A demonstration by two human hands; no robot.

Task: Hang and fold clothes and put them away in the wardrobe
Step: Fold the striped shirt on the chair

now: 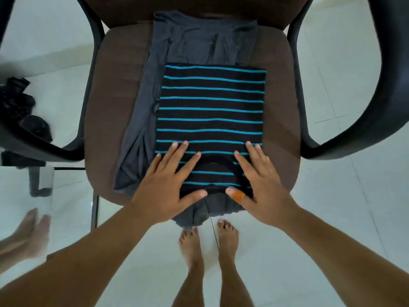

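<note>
- The striped shirt is folded into a neat rectangle, black with thin teal stripes, its round black collar lying between the two sets of fingers at the near edge.
- It lies on a grey garment, which spreads past the fingertips toward the chair back and hangs over the seat's near edge, below the thumbs.
- The left hand lies flat on the shirt's near left corner, fingers straight and spread, gripping nothing.
- The right hand lies flat on the near right corner, fingers likewise straight and spread; an orange strip wraps its thumb.
- Both garments rest on the brown seat of a chair, whose dark armrests curve out to either side of the hands.
- A dark heap, far left of the fingers, is too blurred to identify.
</note>
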